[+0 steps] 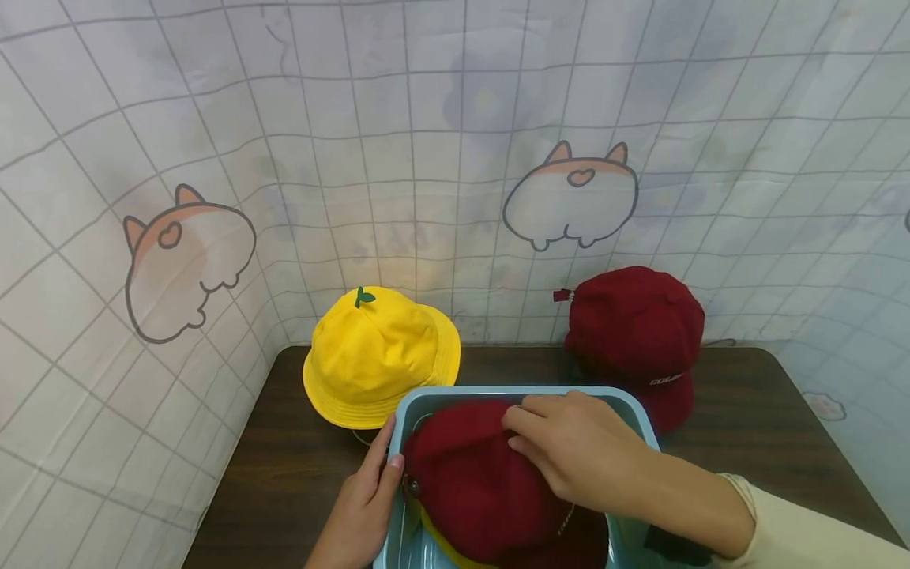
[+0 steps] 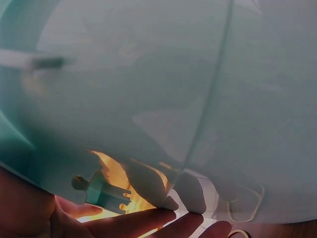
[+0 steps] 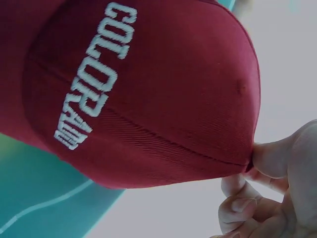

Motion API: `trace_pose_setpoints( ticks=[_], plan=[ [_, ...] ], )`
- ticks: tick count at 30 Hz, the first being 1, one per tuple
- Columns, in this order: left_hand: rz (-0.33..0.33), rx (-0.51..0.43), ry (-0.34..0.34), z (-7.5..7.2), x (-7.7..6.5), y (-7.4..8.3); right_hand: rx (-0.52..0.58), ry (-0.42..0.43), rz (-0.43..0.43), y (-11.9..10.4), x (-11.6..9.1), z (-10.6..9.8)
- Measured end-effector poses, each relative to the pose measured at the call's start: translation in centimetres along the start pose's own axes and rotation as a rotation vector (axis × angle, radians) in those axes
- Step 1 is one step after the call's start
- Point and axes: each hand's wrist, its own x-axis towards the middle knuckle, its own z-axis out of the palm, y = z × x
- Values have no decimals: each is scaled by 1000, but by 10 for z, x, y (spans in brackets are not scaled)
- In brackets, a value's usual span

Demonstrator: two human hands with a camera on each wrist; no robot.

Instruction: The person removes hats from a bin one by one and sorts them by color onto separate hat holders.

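Note:
A dark red baseball cap (image 1: 476,482) lies in a light blue plastic basin (image 1: 498,390), over something yellow at its lower left. My right hand (image 1: 569,442) reaches across the basin and pinches the cap's crown between thumb and fingers. White embroidered letters, partly reading COLORAD, run along the front of the cap (image 3: 133,94) in the right wrist view. At the basin's left side, my left hand (image 1: 359,502) holds the rim, thumb on top and fingers along the outside. Its fingers (image 2: 133,223) touch the outer wall in the left wrist view.
A yellow bucket hat (image 1: 377,348) with a green sprout stands behind the basin to the left. Another dark red cap (image 1: 633,332) stands behind it to the right. Both are on a dark wooden table (image 1: 284,490), backed by a white gridded curtain (image 1: 441,197).

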Motion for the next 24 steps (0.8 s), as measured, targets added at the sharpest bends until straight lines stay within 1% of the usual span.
trace_pose_setpoints(
  ticks=[4,7,10,13,21,24],
  plan=[
    [-5,-9,-17,0,0,1,-4,129,-37,5,-3,-11],
    [-7,-5,-22,0,1,1,18,194,-36,8,-4,-21],
    [-7,1,-23,1,1,2,45,227,-12,11,-6,-34],
    [-2,5,-17,1,1,2,46,253,15,14,-7,-49],
    [-3,1,-11,0,1,1,7,347,83,25,-7,-91],
    [-5,1,-10,0,0,0,-32,404,99,30,-8,-109]
  ],
)
